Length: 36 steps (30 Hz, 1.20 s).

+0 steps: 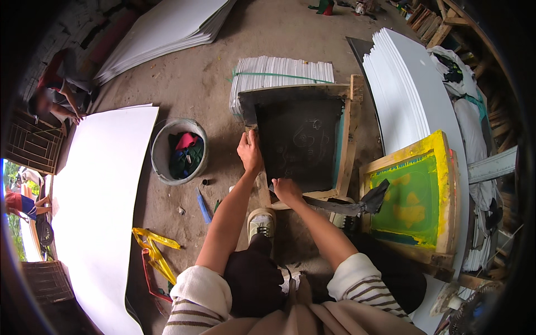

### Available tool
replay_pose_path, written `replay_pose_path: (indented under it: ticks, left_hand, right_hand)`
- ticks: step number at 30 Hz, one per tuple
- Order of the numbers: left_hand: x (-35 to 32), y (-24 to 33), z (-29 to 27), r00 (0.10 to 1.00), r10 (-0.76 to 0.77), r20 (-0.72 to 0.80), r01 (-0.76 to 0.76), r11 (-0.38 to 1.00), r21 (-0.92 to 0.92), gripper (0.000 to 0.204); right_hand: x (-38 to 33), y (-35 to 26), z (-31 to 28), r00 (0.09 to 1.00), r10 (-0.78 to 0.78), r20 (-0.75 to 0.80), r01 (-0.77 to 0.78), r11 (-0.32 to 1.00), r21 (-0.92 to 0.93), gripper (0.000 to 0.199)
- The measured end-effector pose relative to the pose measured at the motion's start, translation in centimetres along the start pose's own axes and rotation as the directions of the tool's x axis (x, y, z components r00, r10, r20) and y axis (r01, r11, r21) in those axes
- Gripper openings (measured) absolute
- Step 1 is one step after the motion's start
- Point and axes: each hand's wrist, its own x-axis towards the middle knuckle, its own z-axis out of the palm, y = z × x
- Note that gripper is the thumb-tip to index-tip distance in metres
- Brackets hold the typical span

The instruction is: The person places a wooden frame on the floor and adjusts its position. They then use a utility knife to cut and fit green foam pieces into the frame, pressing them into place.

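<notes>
The wooden frame (348, 146) with its dark panel (304, 148) is set on the floor (187, 95), right of the grey bucket (162, 146), with its far edge up against the tied white bundle (285, 72). The frame's left edge is gripped by the left hand (250, 152), its fingers closed over the wood; the right hand (287, 191) is curled tight at the near-left corner, around one end of a dark strip (343, 208). Whether the strip is fastened to anything cannot be told. For good control, the frame is best braced firmly at that left edge so that no twist is passed to the far corners. The strip should be drawn smoothly and low, clear of the panel, and its loose end is better kept off the yellow-edged screen (445, 184), over which it now trails.
</notes>
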Motion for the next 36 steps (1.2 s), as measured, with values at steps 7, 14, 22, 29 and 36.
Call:
replay_pose_path:
  ticks: [7, 14, 22, 29, 36]
  left_hand:
    - [0.4, 0.0, -0.2, 0.997, 0.052, -0.051, -0.044, 0.987, 0.155, 0.048]
    - [0.5, -0.5, 0.6, 0.997, 0.039, -0.066, -0.023, 0.973, 0.228, 0.051]
    - [1.7, -1.5, -1.1, 0.994, 0.023, 0.111, -0.04, 0.987, 0.153, 0.053]
    - [1.6, -1.1, -0.7, 0.995, 0.063, 0.071, -0.07, 0.992, 0.105, 0.053]
    - [0.7, -1.3, -0.4, 0.992, -0.017, 0.124, 0.007, 0.997, 0.08, 0.05]
  right_hand:
    - [-3.3, -2.7, -4.7, 0.99, -0.035, -0.136, 0.047, 0.995, 0.084, 0.04]
    - [-6.8, -2.6, -8.1, 0.94, -0.139, -0.312, 0.15, 0.989, 0.011, 0.034]
    - [-11.2, -2.5, -12.4, 0.93, -0.038, -0.365, 0.064, 0.996, 0.057, 0.035]
    - [-8.4, 2.5, -14.6, 0.821, 0.016, -0.571, 0.115, 0.975, 0.192, 0.019]
    - [-3.9, 4.1, -15.8, 0.736, 0.254, -0.627, 0.147, 0.845, 0.515, 0.02]
